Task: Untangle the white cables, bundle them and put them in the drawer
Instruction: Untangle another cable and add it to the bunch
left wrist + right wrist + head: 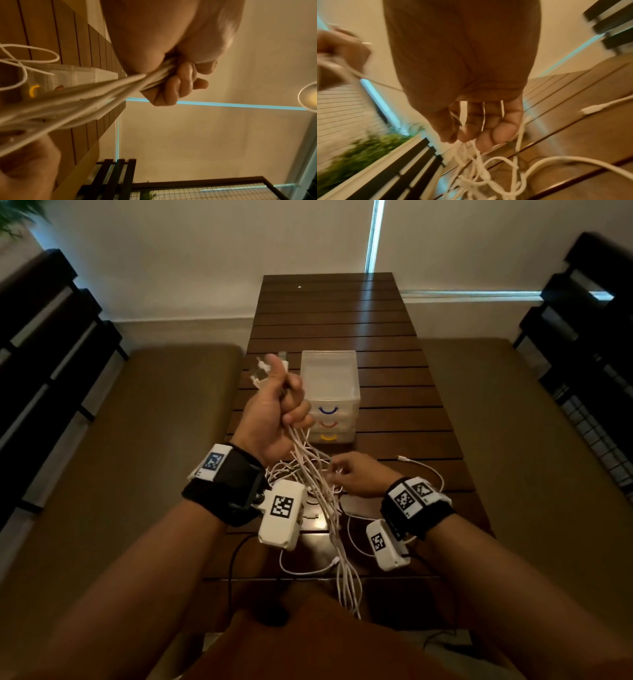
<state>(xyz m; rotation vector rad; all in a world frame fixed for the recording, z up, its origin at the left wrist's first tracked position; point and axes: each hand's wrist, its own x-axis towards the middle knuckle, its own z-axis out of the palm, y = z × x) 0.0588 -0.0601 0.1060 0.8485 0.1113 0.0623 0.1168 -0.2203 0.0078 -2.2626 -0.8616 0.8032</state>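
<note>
My left hand [277, 412] is raised above the table and grips a bunch of white cables [318, 484], with plug ends sticking out above the fist. In the left wrist view the curled fingers [173, 86] clamp the strands [85, 97]. The cables hang down into a tangle on the table and trail off its near edge. My right hand [356, 477] is low at the tangle, and its fingers [488, 129] curl among the cable loops [479, 169]. A clear plastic drawer unit [330, 395] with blue, red and yellow handles stands just behind the left hand, drawers closed.
A dark slatted wooden table [342, 313] runs away from me. One loose white cable [424, 470] lies to the right of the right hand. Cushioned benches flank the table and dark slatted furniture [44, 354] stands on both sides.
</note>
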